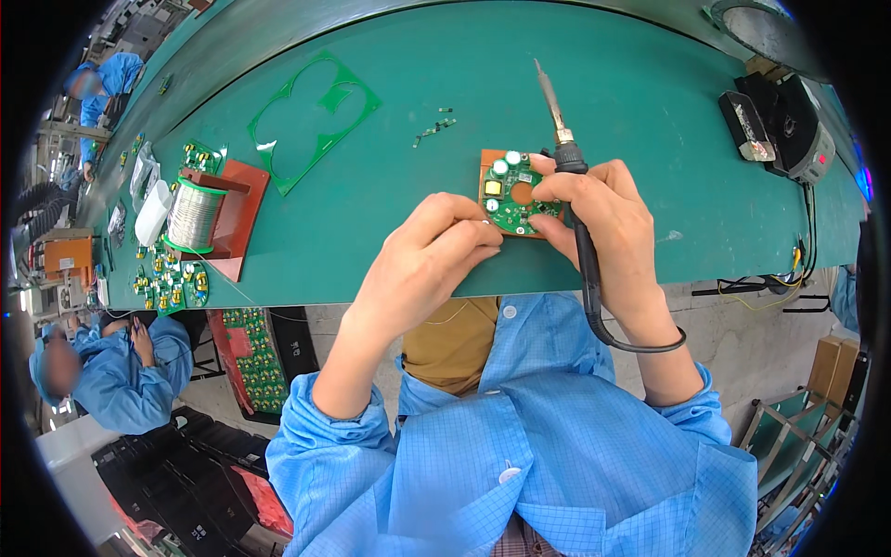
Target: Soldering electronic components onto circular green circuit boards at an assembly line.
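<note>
- At the near edge of the green bench (408, 269), between the two hands, a green circuit board (509, 204) is laid over a brown block (486, 160), whose corners are left showing around it.
- By the right hand (608, 209), a soldering iron (570, 160) is held, its black handle passed between the fingers and its metal barrel (554, 110) pointed away over the bench. The thumb and fingertips of the same hand are brought to the board's right side, apparently in contact with it.
- By the left hand (427, 241), a narrow pose is kept, the fingertips drawn together at the board's lower left edge. Whether the board or something thin is pinched there cannot be told.
- The board can be judged light and stiff, easily slid or turned by a slight push; too much bending would be poorly borne by its joints.
- Its bare rim is best taken hold of, at opposite sides, with a light pinch. The white-topped cylinders (513, 158) and the yellow part (493, 187) stand proud of the surface and should not be used as handles, since their leads could be strained.
- The iron should be gripped by the handle only and its barrel treated as hot; some drag may be put on it by the black cable (650, 349), which is looped below the right wrist.
</note>
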Demonstrator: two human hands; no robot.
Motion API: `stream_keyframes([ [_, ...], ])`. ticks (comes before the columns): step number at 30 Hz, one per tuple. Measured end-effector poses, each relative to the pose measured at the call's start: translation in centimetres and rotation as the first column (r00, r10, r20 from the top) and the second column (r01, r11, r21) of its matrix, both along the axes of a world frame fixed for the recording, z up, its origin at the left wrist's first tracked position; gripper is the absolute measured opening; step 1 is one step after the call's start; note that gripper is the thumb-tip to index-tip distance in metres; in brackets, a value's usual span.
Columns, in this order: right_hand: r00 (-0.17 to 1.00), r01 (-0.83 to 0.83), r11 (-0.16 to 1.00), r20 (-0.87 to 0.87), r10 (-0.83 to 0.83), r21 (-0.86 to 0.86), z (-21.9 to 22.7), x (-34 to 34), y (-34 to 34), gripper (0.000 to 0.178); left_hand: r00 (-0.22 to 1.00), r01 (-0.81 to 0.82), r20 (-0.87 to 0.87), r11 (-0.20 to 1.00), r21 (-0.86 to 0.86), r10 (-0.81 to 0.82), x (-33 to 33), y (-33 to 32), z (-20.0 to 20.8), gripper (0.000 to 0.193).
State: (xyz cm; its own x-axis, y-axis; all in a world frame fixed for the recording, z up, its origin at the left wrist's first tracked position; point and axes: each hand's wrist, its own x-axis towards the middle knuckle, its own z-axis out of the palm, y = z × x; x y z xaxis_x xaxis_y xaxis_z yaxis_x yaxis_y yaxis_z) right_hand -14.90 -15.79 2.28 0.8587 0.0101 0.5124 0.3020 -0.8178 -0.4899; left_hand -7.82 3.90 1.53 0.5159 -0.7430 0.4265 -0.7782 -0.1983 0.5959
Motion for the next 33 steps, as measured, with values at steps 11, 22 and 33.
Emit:
stream_keyframes([
  [11, 0.999, -0.022, 0.999, 0.045, 0.020, 0.044, -0.2, 0.1, 0.2, 0.031, 0.947, -0.298, -0.165, 0.946, -0.125, 0.277, -1.6, -2.1, -1.1, 0.022],
  [22, 0.993, 0.046, 0.963, -0.117, -0.015, 0.265, 0.9, 3.5, -2.6, 0.025, 0.882, -0.315, 0.392, 0.946, 0.073, 0.263, -0.7, -4.0, 0.3, 0.043],
  [33, 0.991, -0.085, 0.959, -0.075, 0.109, 0.270, 0.9, 3.5, -2.8, 0.018, 0.884, -0.320, 0.394, 0.940, 0.118, 0.252, -0.6, -4.1, 0.8, 0.038],
])
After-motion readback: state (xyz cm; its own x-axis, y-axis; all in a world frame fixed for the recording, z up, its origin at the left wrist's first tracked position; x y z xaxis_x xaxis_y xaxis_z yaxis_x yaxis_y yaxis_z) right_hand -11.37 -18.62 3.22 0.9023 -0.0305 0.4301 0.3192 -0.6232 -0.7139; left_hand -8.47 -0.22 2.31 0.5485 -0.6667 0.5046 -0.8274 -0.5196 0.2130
